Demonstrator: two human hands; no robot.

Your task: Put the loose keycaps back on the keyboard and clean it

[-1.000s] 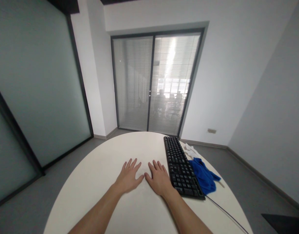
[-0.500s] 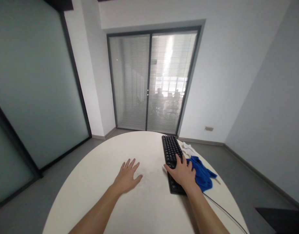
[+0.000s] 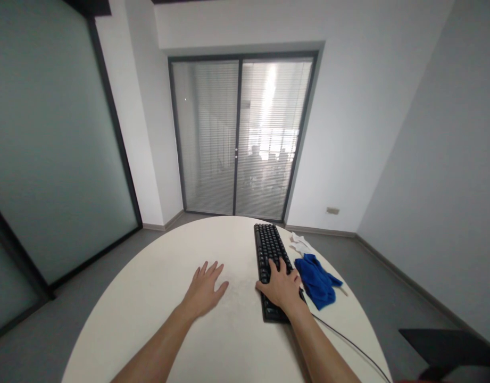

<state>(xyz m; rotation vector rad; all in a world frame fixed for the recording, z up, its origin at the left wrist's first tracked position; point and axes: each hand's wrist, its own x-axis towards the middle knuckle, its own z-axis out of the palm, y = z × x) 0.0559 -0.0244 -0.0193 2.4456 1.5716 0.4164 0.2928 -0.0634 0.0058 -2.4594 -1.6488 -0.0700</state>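
Note:
My left hand (image 3: 204, 291) lies over the pale tabletop, palm down, fingers spread and holding nothing. A black keyboard (image 3: 268, 239) rests lengthwise on the right part of the table, pointing away from me. Over its nearer half is my right hand (image 3: 282, 287), fingers apart. Its thumb reaches the left edge of the keyboard and its other fingers lie across the keys. Whether it presses on them I cannot tell. Just right of the keyboard lies a crumpled blue cloth (image 3: 317, 281), apart from the hand.
The round white table (image 3: 149, 298) has a crumpled white tissue or cloth (image 3: 300, 243) near its right rim. A black cable (image 3: 348, 340) runs from beside the keyboard toward the near right edge. A dark flat object (image 3: 444, 346) stands at lower right. Blinds cover the glass door (image 3: 207, 138) beyond.
My right hand has shifted slightly left across the keyboard, away from the blue cloth. The view has turned a little to the right. My left hand has hardly moved.

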